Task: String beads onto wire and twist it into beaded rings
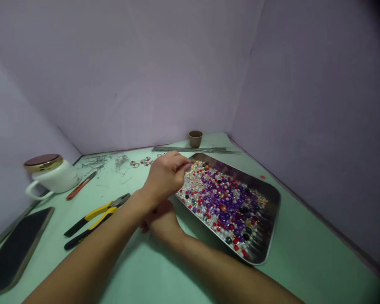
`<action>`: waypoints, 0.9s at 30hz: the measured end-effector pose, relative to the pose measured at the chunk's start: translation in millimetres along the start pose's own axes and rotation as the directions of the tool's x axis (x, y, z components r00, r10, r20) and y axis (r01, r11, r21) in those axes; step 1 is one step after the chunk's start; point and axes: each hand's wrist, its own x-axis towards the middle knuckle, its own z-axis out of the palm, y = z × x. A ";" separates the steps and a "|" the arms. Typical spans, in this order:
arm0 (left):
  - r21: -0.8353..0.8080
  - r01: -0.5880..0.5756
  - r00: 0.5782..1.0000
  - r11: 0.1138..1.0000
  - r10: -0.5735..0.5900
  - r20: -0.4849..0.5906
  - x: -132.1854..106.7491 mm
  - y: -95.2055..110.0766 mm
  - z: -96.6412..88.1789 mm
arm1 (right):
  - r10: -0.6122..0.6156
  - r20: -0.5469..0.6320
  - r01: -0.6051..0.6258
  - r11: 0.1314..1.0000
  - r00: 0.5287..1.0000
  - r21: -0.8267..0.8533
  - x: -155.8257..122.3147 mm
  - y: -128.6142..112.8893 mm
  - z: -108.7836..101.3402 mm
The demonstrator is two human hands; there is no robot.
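My left hand (169, 174) reaches over the near-left edge of a metal tray (269, 236), thumb and fingers pinched together at the beads. Whatever lies in the pinch is too small to make out. Loose beads (228, 204) in purple, red, white, gold and black fill much of the tray. Below my left wrist, my right hand (163, 221) is curled beside the tray, close to the table. Its fingers are largely hidden by the left forearm, and what they hold cannot be made out. A small reddish spot shows at its fingertips.
Yellow-and-black pliers (103, 213) lie left of my hands. Beyond them are an orange-handled cutter (81, 185), a white lidded mug (55, 175) and a dark flat slab (15, 253). Wire scraps (98, 161), beaded pieces (142, 162), straight wires (177, 149) and a brown cup (195, 139) sit farther back.
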 end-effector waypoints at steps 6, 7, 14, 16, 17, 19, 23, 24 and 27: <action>-0.550 0.463 0.792 0.696 -0.603 -0.097 -56.6 -12.3 -52.4 | 0.050 -0.002 -0.048 0.975 0.999 0.219 -4.8 -3.0 -3.3; -0.662 0.478 0.744 0.578 -0.667 -0.045 -66.9 -19.1 -56.6 | 0.049 0.003 -0.048 0.972 0.999 0.230 -6.1 -4.0 -3.9; -0.890 0.404 0.542 -0.210 -0.728 0.418 -107.5 -71.4 -59.2 | 0.038 -0.060 -0.026 0.979 0.997 0.201 -11.8 -4.0 -4.6; -0.881 0.384 0.542 -0.277 -0.705 0.458 -110.3 -81.4 -56.3 | 0.033 -0.071 -0.018 0.980 0.997 0.199 -12.7 -3.9 -5.3; -0.878 0.378 0.548 -0.294 -0.693 0.468 -111.4 -84.9 -54.8 | 0.038 -0.063 -0.025 0.981 0.997 0.195 -13.3 -4.2 -5.7; -0.878 0.366 0.572 -0.309 -0.669 0.474 -113.5 -88.9 -51.6 | 0.060 -0.023 -0.055 0.985 0.998 0.166 -14.6 -5.3 -6.3; -0.881 0.341 0.622 -0.327 -0.624 0.472 -117.0 -89.1 -46.4 | 0.105 0.000 -0.104 0.991 0.994 0.089 -16.9 -6.4 -5.9; -0.882 0.334 0.628 -0.333 -0.619 0.472 -117.5 -88.7 -45.7 | 0.104 -0.010 -0.103 0.992 0.995 0.074 -17.2 -6.2 -5.6; -0.885 0.306 0.631 -0.352 -0.621 0.465 -118.1 -88.4 -45.0 | 0.084 -0.015 -0.083 0.996 0.996 0.029 -17.9 -5.3 -5.0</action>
